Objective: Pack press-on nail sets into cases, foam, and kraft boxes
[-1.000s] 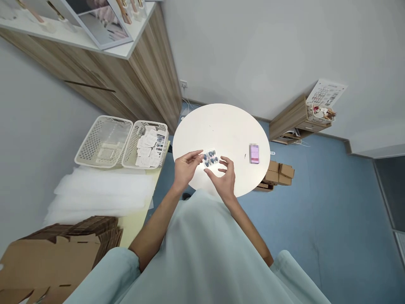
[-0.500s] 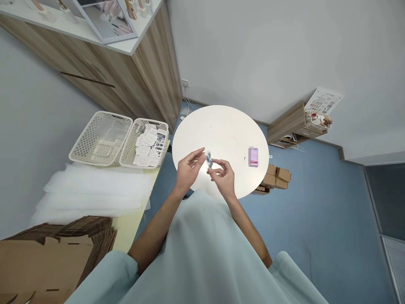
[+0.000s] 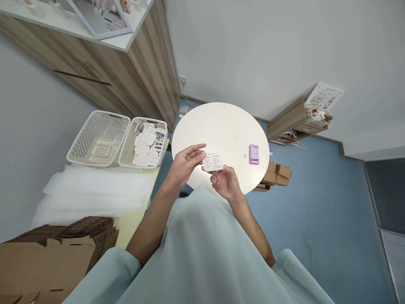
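A small white card with lines of printed text faces up between my hands, above the white round table. My left hand pinches its left edge, thumb against the index side, with the upper fingers stretched out past the corner. At the lower right, my right hand grips the card by its bottom edge, the other fingers curled under. The text is too small to read.
A pink-and-white blurred rectangle lies on the table's right. To my left are a basket of cards, a second white basket, white foam sheets and flattened cardboard boxes. Brown boxes stand right of the table.
The card, seen nearly edge-on with a bluish patterned side before, is now turned flat with its printed text showing. My right hand has moved slightly right and down.
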Available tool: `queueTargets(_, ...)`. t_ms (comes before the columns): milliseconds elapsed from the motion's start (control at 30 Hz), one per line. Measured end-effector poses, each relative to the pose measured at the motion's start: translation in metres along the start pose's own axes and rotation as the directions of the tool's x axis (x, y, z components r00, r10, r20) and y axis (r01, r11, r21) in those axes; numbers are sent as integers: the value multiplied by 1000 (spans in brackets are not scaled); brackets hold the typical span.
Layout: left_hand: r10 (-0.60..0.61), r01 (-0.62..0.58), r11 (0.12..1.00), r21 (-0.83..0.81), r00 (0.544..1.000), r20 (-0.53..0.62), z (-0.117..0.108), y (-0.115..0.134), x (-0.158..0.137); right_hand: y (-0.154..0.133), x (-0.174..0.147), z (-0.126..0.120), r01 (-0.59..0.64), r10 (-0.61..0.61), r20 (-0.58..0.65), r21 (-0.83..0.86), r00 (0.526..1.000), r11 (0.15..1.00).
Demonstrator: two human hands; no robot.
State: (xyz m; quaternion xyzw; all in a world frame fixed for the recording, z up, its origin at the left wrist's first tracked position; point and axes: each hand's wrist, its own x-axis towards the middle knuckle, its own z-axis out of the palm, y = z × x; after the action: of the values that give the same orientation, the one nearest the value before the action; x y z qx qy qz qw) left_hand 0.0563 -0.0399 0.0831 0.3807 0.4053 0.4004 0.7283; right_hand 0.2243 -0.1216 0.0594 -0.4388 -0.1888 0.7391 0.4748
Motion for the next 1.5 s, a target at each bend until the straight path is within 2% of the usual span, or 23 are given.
queueTargets(267, 79, -76, 996, 54, 995, -59, 0, 5, -7, 1, -4, 1, 49, -46, 31, -110, 998, 993)
queueTargets(367, 142, -128, 984, 120, 984, -109, -1, 7, -9, 0, -6, 3, 113, -123, -41, -193, 992, 975)
queueTargets(433, 183, -157, 972, 176, 973, -143, -1, 6, -10, 1, -9, 5, 202, -254, -146, -297, 956, 933)
queueTargets(500, 208, -169, 961, 217, 964, -168, -1, 4, -12, 3, -11, 8, 263, -392, -229, -442, 891, 858)
queueTargets(567, 208, -164, 959, 231, 961, -180, -1, 2, -14, 5, -13, 10, 270, -472, -260, -554, 842, 788)
queueTargets(600, 200, -158, 962, 224, 963, -179, -2, 0, -14, 7, -13, 10, 267, -486, -263, -578, 834, 771)
queueTargets(700, 126, -112, 985, 133, 987, -103, -7, -1, -16, 8, -15, 7, 272, -452, -235, -538, 860, 798)
queueTargets(767, 46, -48, 998, 37, 998, 34, -11, 0, -17, 8, -16, 4, 268, -390, -188, -465, 902, 844)
queueTargets(867, -32, 44, 998, -46, 969, 243, -16, 1, -18, 8, -18, 0, 226, -285, -117, -363, 951, 904)
queueTargets(933, -51, 68, 996, -48, 954, 296, -15, 1, -18, 9, -19, 0, 193, -236, -95, -332, 967, 923)
queueTargets(1100, -68, 68, 998, 6, 967, 244, -12, -1, -21, 11, -21, 3, 168, -204, -79, -325, 976, 931)
queueTargets(1333, -22, 10, 998, 64, 982, 186, -12, -1, -27, 14, -19, 4, 159, -207, -106, -349, 973, 924)
queueTargets(1400, -1, -10, 996, 85, 992, 127, -10, -2, -29, 14, -21, 7, 189, -275, -162, -412, 948, 891)
queueTargets(1500, 46, -48, 991, 125, 999, 20, -7, -3, -30, 13, -27, 15, 254, -447, -233, -564, 864, 785)
